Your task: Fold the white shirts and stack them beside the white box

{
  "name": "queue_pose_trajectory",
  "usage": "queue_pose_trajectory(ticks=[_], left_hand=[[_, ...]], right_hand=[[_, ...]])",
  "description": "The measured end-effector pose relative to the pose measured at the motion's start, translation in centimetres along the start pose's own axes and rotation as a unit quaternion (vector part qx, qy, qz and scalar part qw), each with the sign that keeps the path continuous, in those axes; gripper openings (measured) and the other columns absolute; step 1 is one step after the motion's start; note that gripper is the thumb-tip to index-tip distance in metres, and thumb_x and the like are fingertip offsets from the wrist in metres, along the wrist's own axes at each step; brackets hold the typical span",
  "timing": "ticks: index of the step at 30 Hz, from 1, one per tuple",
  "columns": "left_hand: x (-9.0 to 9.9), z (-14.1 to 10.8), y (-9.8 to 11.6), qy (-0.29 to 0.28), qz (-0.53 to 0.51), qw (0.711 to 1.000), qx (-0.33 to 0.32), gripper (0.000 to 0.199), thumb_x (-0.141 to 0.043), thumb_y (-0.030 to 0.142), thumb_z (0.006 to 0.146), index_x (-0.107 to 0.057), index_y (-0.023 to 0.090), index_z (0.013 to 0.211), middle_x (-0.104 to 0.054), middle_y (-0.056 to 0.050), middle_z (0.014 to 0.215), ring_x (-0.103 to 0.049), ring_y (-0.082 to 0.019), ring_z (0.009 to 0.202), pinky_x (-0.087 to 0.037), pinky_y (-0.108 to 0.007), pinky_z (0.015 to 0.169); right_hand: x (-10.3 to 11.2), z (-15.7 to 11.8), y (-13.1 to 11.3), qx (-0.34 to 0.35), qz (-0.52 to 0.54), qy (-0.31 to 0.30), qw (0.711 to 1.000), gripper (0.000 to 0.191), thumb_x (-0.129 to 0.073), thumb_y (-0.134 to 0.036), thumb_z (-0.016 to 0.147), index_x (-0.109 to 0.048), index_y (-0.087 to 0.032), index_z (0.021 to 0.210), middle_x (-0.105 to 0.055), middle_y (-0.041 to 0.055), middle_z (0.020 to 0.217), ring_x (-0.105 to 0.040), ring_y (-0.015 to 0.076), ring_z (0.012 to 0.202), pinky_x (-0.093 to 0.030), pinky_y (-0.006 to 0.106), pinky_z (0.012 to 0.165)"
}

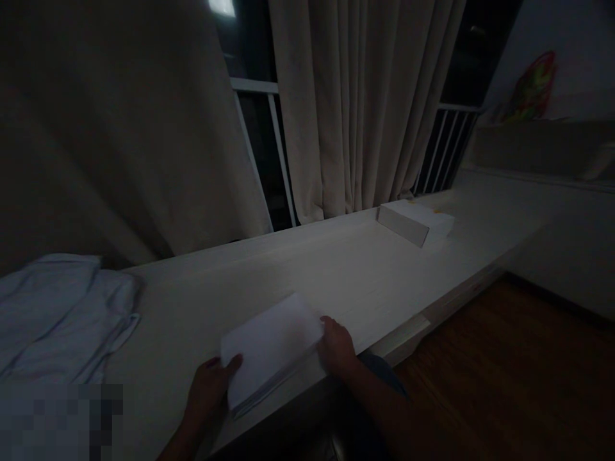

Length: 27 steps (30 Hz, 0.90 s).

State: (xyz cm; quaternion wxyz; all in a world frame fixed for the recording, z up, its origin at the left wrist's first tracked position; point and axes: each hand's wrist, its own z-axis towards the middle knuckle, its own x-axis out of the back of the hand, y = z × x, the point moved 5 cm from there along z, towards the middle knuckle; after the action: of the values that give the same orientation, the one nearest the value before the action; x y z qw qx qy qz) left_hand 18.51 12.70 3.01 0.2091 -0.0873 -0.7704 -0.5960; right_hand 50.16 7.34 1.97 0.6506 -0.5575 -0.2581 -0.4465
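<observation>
So the paper stack (271,346) lies lengthwise between both hands, left hand (211,384) and right hand (337,346) gripping opposite ends.

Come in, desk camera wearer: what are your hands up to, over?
Left hand and right hand gripping opposite sides of white paper stack. Folded cloth off left, white box farther right; neither blocking.

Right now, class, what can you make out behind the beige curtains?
In the gaps beside the curtains, dark window panes and pale railings show, plus one bright patch of light. Whatever the cloth itself covers cannot be seen.
</observation>
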Motion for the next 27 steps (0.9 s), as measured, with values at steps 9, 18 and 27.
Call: queue_pose_trajectory(ticks=[9, 18, 27], left_hand=[[-4.5, 0.1, 4.9, 0.034, 0.364, 0.849, -0.383, 0.063, -0.04, 0.06, 0.086, -0.053, 0.016, 0.128, -0.048, -0.015, 0.141, -0.038, -0.03, 0.135, -0.03, -0.048, 0.112], [-7.5, -0.7, -0.1, 0.009, 0.486, 0.78, -0.395, 0.073, -0.039, 0.065, 0.085, -0.032, 0.028, 0.148, -0.02, -0.012, 0.16, -0.014, -0.037, 0.146, -0.016, -0.058, 0.113], [-7.4, -0.9, -0.7, 0.013, 0.473, 0.793, -0.384, 0.074, -0.041, 0.065, 0.085, -0.034, 0.027, 0.148, -0.021, -0.013, 0.159, -0.014, -0.037, 0.146, -0.016, -0.059, 0.114]], right_hand=[[0.7, 2.6, -5.9, 0.112, -0.011, -0.027, 0.993, 0.048, -0.034, -0.029, 0.098, -0.047, -0.007, 0.139, -0.047, 0.0178, 0.143, -0.038, 0.0262, 0.136, -0.028, 0.042, 0.113], [-4.5, 4.6, -6.4, 0.159, -0.048, -0.117, 0.979, 0.075, -0.039, -0.057, 0.095, -0.03, -0.007, 0.149, -0.02, 0.0174, 0.156, -0.011, 0.0287, 0.146, -0.014, 0.047, 0.118], [-4.8, 6.1, -5.9, 0.161, -0.043, -0.124, 0.978, 0.062, -0.036, -0.052, 0.097, -0.044, -0.009, 0.141, -0.039, 0.0191, 0.149, -0.03, 0.0291, 0.141, -0.021, 0.046, 0.114]])
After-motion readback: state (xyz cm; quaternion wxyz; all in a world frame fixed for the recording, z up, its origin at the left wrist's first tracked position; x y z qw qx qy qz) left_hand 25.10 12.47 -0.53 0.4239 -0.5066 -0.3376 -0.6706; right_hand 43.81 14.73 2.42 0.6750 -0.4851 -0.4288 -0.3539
